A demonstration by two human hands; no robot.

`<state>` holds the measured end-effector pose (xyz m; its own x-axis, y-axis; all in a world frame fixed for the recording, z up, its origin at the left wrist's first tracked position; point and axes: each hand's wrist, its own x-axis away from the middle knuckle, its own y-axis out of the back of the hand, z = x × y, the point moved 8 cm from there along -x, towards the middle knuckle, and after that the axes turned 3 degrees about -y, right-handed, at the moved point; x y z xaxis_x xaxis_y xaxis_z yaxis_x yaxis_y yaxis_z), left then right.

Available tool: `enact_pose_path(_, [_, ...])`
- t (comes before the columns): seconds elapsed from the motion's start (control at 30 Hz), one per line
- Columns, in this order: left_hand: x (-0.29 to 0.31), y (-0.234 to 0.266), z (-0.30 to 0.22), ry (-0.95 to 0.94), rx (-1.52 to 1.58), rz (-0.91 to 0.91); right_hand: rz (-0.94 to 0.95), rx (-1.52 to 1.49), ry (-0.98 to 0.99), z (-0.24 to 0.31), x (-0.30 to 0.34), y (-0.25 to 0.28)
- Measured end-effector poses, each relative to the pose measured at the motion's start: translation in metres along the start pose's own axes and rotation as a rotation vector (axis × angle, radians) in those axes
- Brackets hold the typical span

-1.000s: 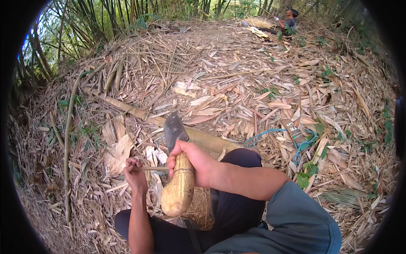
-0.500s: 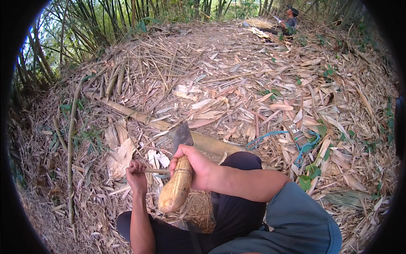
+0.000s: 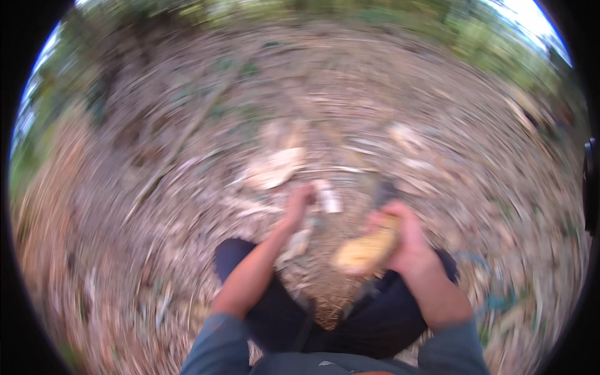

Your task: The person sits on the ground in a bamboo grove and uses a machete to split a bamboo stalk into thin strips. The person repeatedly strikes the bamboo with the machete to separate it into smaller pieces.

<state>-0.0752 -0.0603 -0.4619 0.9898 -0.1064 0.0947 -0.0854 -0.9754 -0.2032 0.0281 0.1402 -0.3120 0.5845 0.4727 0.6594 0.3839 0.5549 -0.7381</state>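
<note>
The picture is badly smeared by motion. My right hand (image 3: pixel 405 234) is closed round the thick pale wooden handle of a knife (image 3: pixel 369 249). Its butt slants down toward my left, and the short dark blade shows beyond my fingers. My left hand (image 3: pixel 302 199) is lower down and to the left of it, over the litter between my knees. Its fingers are too blurred to read, and no strip can be made out in it. Just past this hand lies a pale flat bamboo sheath piece (image 3: pixel 275 169), with a white scrap (image 3: pixel 329 197) close beside its fingers.
Dry leaves and bamboo litter cover the ground all round. A long thin pole (image 3: pixel 181 140) lies slanting at the left. Beside my right knee a blurred blue cord (image 3: pixel 500 300) is visible. Green growth rises along the far edge.
My view has swung left, blurring everything. My hands are farther apart; the thin strip that ran between my left hand and the knife no longer shows. The knife stays in my right hand.
</note>
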Motion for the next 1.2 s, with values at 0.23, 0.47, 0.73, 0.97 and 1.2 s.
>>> enact_pose_path(0.23, [0.007, -0.019, -0.001, 0.02, 0.32, 0.049, -0.066, 0.159, 0.135, 0.001, 0.003, 0.006])
enact_pose_path(0.47, [0.009, -0.012, 0.006, -0.058, 0.355, 0.048, -0.078, 0.164, 0.077, 0.006, -0.011, 0.013])
enact_pose_path(0.73, [0.007, -0.017, -0.006, -0.018, 0.295, 0.057, -0.136, 0.235, 0.161, 0.01, -0.012, 0.005])
enact_pose_path(0.97, [0.007, -0.016, 0.006, -0.039, 0.306, 0.112, 0.007, 0.145, -0.027, -0.007, -0.016, -0.004])
enact_pose_path(1.2, [0.012, -0.002, 0.016, 0.023, 0.302, -0.139, 0.389, 0.619, -0.205, -0.045, 0.043, -0.053])
